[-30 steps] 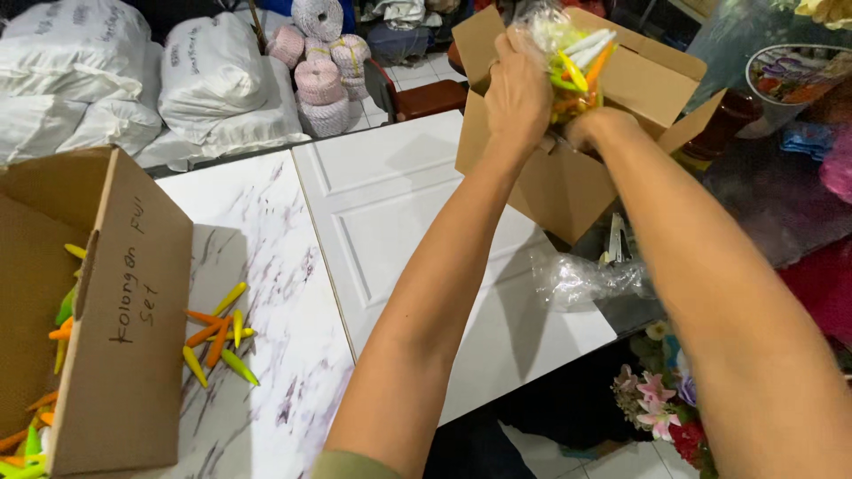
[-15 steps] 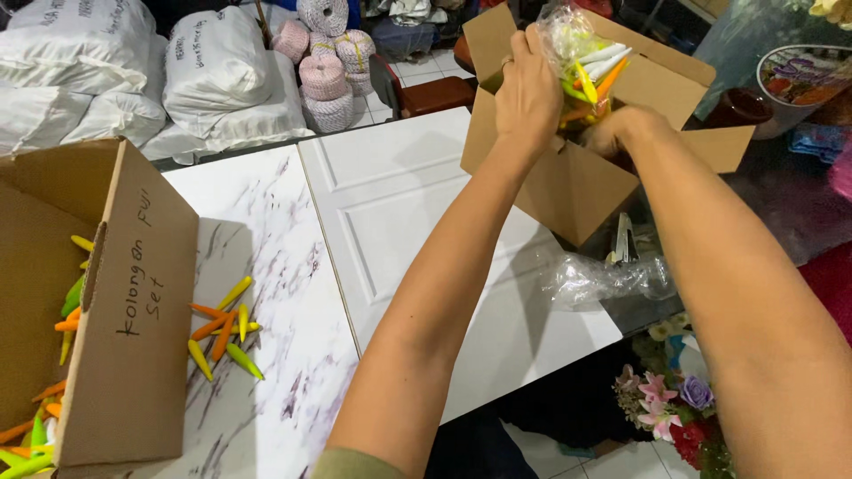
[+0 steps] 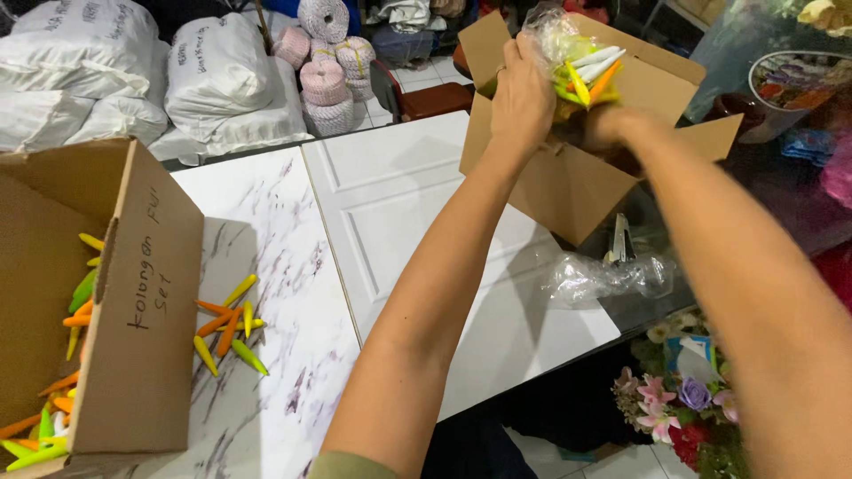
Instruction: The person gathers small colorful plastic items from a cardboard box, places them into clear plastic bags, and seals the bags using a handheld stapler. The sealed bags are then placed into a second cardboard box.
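Over open box [image 3: 577, 186], hands [image 3: 568, 111] gripping bag [image 3: 577, 62]

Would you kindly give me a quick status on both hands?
Left hand and right hand gripping clear bag of coloured sticks, above open cardboard box. Nothing between bag and box.

1. Both my arms are bare from the hands all the way up, no long sleeves, no gloves.
2. My left hand [image 3: 522, 98] has a thin ring on one finger; can't make out more than a pale band.
3. My right hand [image 3: 612, 124] is mostly hidden, so I can't tell if there's anything on it.
4. No watch or bracelet on the wrists that I can see.
5. At the bottom edge there's a bit of olive-green fabric on my left arm, a short sleeve [image 3: 355, 466] hem.
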